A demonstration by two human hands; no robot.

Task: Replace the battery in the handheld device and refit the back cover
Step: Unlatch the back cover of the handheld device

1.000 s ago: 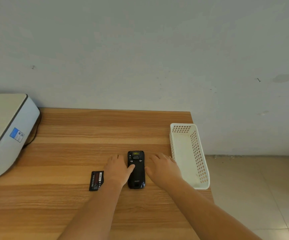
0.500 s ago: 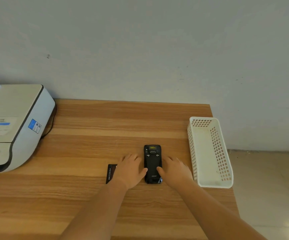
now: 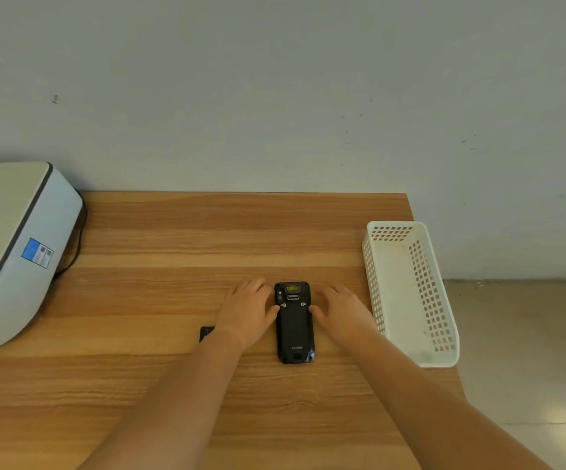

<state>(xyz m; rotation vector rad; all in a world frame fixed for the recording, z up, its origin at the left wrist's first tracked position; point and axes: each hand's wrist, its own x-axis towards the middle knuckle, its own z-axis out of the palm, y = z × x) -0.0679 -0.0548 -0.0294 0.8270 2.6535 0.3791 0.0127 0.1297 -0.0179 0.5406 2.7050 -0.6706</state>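
A black handheld device lies face down on the wooden table, its back cover on and a yellow label near its far end. My left hand rests flat on the table at the device's left side, thumb tip touching its edge near a latch. My right hand lies flat on the right side, thumb against the opposite edge. A black battery lies on the table left of my left wrist, mostly hidden by it.
A white perforated plastic basket stands at the table's right edge. A white and grey machine with a black cable sits at the far left. A wall runs behind the table; tiled floor lies to the right.
Both hands have slid toward the far end of the device, thumbs now at the two latches. My left wrist hides more of the battery. The view has shifted.
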